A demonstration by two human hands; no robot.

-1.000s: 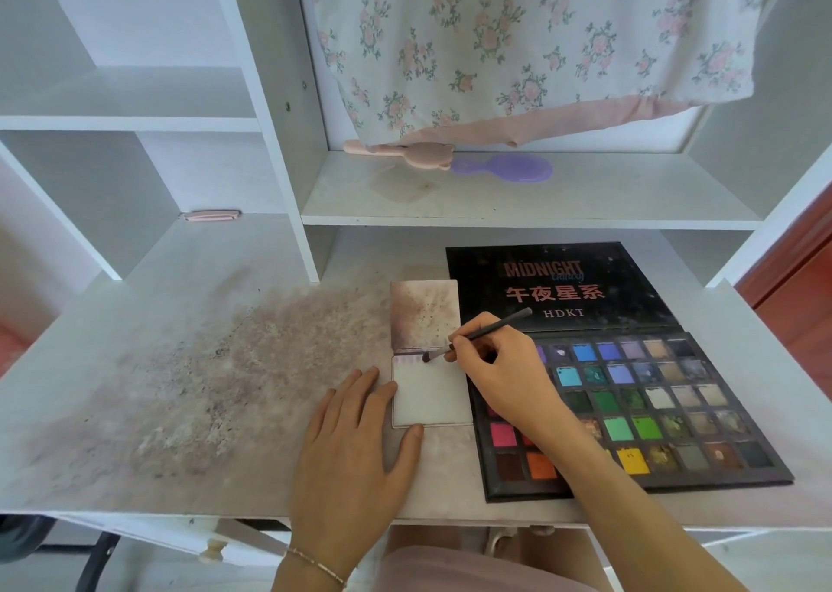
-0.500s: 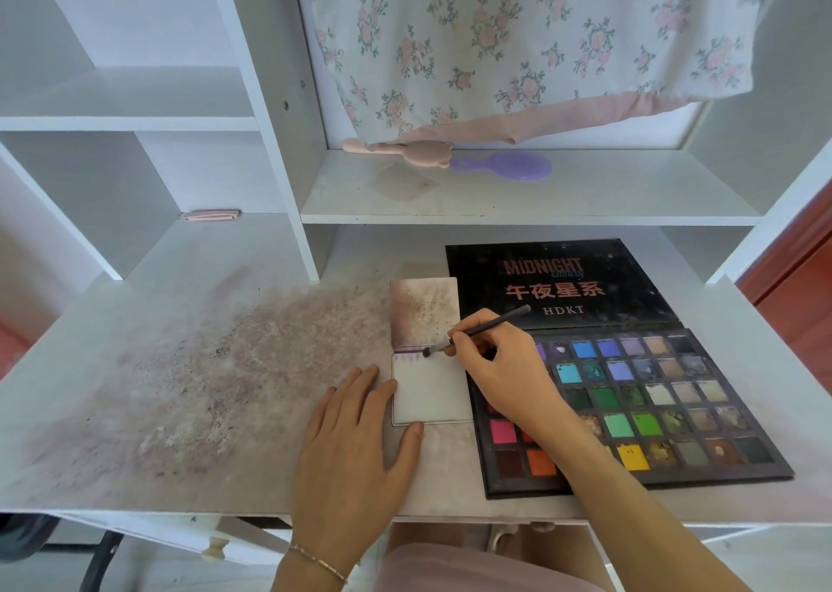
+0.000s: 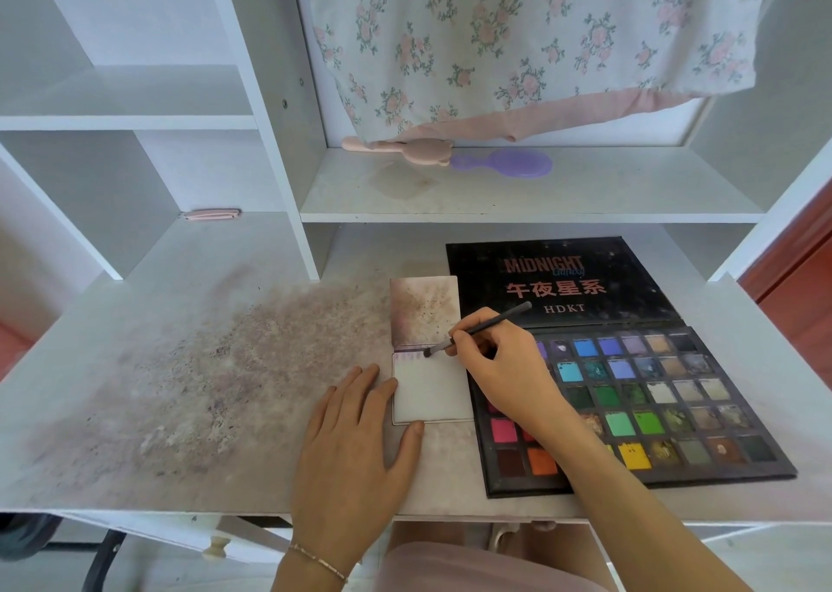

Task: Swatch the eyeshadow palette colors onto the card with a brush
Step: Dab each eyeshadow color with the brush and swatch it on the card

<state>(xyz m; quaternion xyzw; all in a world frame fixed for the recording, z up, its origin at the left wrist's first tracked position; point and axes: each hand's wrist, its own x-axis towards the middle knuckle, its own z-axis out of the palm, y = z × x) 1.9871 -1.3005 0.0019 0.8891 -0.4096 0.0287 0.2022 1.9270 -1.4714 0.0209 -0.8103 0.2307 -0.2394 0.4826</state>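
The card [image 3: 431,389] carries only a short row of pale swatches along its top edge, where the right hand [image 3: 504,366], its grip pinching the brush [image 3: 477,329], dabs another, while the left hand [image 3: 355,438] lies spread beside the card, so most colors remain.

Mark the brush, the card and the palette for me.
brush [image 3: 488,321], head view, middle of the dark handle.
card [image 3: 432,393], head view, bare white centre.
palette [image 3: 648,485], head view, black frame at its near edge.

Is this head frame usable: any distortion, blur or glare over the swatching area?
Head view: wide-angle bowing bends the shelf uprights and desk edge; light is soft and even, no glare on the card; the brush tip and right hand look sharp; the palette pans read clearly.
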